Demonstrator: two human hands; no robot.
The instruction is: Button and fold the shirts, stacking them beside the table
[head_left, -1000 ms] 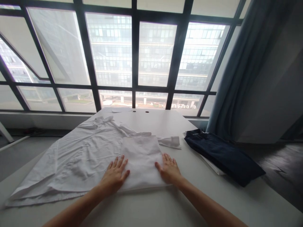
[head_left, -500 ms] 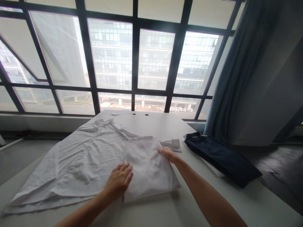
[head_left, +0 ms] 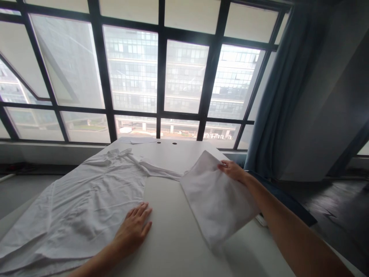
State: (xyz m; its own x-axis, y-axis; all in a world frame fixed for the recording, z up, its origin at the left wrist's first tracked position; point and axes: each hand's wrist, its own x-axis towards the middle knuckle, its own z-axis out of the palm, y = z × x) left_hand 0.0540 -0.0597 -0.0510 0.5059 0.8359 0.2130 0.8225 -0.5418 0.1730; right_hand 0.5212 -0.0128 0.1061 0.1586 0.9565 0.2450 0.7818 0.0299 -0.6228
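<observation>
A white shirt (head_left: 89, 200) lies spread and wrinkled on the white table, with one sleeve (head_left: 161, 171) stretching rightward across the tabletop. My left hand (head_left: 134, 223) rests palm down at the shirt's right edge, fingers laid out flat, partly on cloth and partly on the table. To the right, my right hand (head_left: 232, 169) grips the upper edge of a flat, rectangular folded white cloth (head_left: 215, 200). That cloth is tilted and raised off the table, casting a shadow below. It hides the far end of the sleeve.
Dark navy folded clothing (head_left: 284, 196) lies at the table's right side, partly behind my right forearm. White sheets (head_left: 141, 141) lie at the far end, near two dark holes. Beyond stand large windows (head_left: 129, 69) and a blue-grey curtain (head_left: 273, 127).
My right hand has lifted the folded white cloth from beside the spread shirt and carried it right, tilting it. My left hand has come off it and shifted slightly left and down.
</observation>
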